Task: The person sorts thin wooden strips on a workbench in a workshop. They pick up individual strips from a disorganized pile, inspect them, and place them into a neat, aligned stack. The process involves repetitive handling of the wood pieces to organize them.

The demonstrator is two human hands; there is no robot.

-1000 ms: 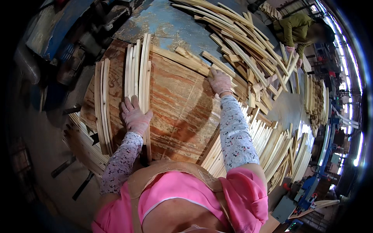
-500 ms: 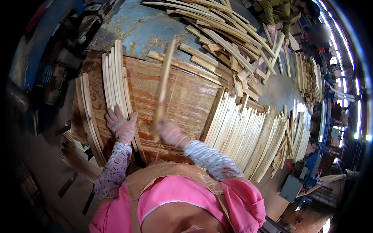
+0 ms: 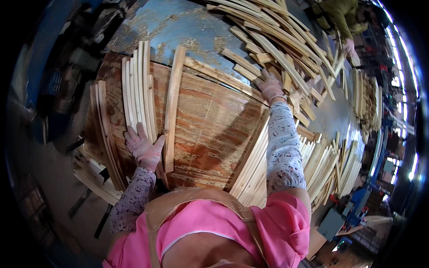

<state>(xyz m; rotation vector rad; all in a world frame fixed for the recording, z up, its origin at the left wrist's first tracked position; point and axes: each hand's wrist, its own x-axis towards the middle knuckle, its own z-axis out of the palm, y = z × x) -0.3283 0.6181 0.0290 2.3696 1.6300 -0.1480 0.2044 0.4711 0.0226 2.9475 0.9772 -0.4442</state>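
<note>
My left hand (image 3: 144, 148), in a pale pink glove, lies flat with fingers spread on the near ends of a row of light wooden strips (image 3: 137, 91) laid side by side on a brown plywood board (image 3: 210, 120). A single longer strip (image 3: 172, 107) rests just right of that hand, apart from the row. My right hand (image 3: 270, 85), also gloved, reaches far across the board into a loose heap of wooden strips (image 3: 286, 49). Whether its fingers close on a strip I cannot tell.
More strips stand stacked along the board's right side (image 3: 268, 169) and left edge (image 3: 105, 134). Behind the board is a blue metal table surface (image 3: 178, 27) dusted with sawdust. Another person in olive clothing (image 3: 342, 20) works at the far right of the heap.
My right hand has laid the long strip down beside the row and stretched out to the far heap. The left hand stays pressed on the row's near ends.
</note>
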